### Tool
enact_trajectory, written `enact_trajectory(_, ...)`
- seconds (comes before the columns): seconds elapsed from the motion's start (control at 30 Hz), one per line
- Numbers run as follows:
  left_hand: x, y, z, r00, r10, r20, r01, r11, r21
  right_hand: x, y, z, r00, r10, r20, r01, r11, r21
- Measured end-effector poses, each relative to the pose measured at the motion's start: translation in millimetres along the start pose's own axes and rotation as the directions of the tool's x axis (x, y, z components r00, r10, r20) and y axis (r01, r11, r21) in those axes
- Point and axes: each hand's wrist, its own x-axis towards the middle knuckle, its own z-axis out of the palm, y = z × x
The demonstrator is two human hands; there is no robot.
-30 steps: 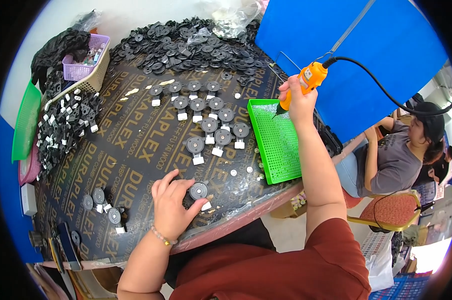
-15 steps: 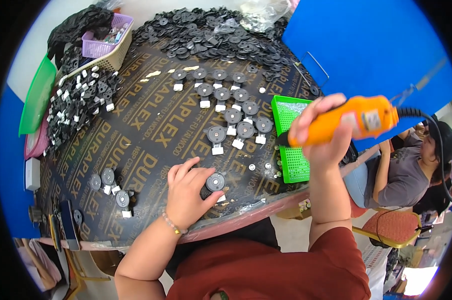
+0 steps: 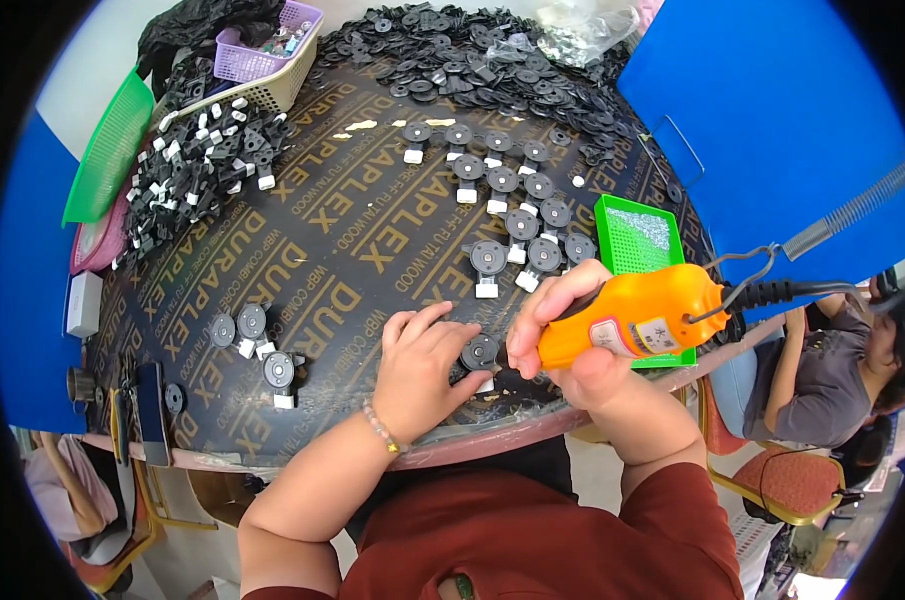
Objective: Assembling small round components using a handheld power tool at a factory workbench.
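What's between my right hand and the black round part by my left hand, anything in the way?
Nothing visible. Your right hand grips the orange electric screwdriver to the right of the black round part; your left hand holds that part's left side, leaving its top face uncovered. The screwdriver's tip is hard to make out.

So the table point(image 3: 342, 350) is a dark board with gold print all over and a pinkish front edge. Big heap of black discs point(image 3: 472, 65) at the back, pile of black-and-white bits point(image 3: 177, 175) plus a beige basket point(image 3: 290, 90) on the left. Middle's got rows of wheels point(image 3: 501, 179) with white tabs, three more wheels point(image 3: 251, 321) front left, a lone wheel point(image 3: 480, 351) near the front edge, and a green tray point(image 3: 627, 250) off right.
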Motion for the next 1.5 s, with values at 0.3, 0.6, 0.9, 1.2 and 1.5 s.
enact_trajectory(0.3, -2.2, -3.5, 0.1, 0.999, 0.024, -0.033, -0.025, 1.0, -0.019, -2.0, 3.4, 24.7, 0.99, 0.018, -0.139, -0.044, 0.983, -0.18)
enact_trajectory(0.6, -22.6, -0.3, -46.6, 0.992, -0.123, 0.013, 0.114, 0.952, 0.284, 1.0, -12.7, 5.9, 0.989, -0.143, -0.046, 0.146, 0.985, 0.09)
enact_trajectory(0.9, -95.4, -78.6, -135.6, 0.918, -0.396, 0.001, 0.375, 0.868, 0.325, -16.5, -44.3, -28.6, 0.955, -0.247, -0.164, 0.217, 0.959, -0.185)
enact_trajectory(1.2, -47.3, -82.5, -168.8, 0.951, -0.307, -0.036, 0.3, 0.892, 0.338, -37.8, -69.6, -50.5, 0.909, -0.326, -0.261, 0.242, 0.921, -0.305)
enact_trajectory(1.5, 168.2, -143.0, -54.4, 0.995, -0.097, 0.0, 0.09, 0.929, 0.36, -34.0, -67.5, -37.7, 0.921, -0.277, -0.275, 0.207, 0.944, -0.256)
